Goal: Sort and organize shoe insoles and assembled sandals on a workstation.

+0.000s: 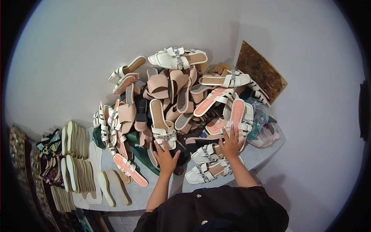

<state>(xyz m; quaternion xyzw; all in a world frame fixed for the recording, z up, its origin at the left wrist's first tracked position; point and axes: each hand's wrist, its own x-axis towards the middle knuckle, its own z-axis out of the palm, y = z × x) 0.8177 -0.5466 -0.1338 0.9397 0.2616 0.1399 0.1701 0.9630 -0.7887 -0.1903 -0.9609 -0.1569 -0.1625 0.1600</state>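
Note:
A big heap of sandals covers the table in front of me. My left hand [166, 157] has its fingers spread at the jewelled strap and toe of a white sandal with a tan insole [157, 110], not wrapped round it. My right hand [231, 144] is open too, fingers stretched toward a white strappy sandal with a pink insole [239, 112]; contact is unclear. Beneath my right wrist lie white sandals with jewelled straps [201, 174]. Pink-beige slides [158, 86] fill the middle of the heap.
Rows of cream soles [79, 174] stand on the table [145, 199] at left, with two loose soles [113, 187] nearby. A clear plastic bag [264, 131] sits at right. Behind it a brown board [261, 69] leans on the wall. Shelving [23, 162] runs along the far left.

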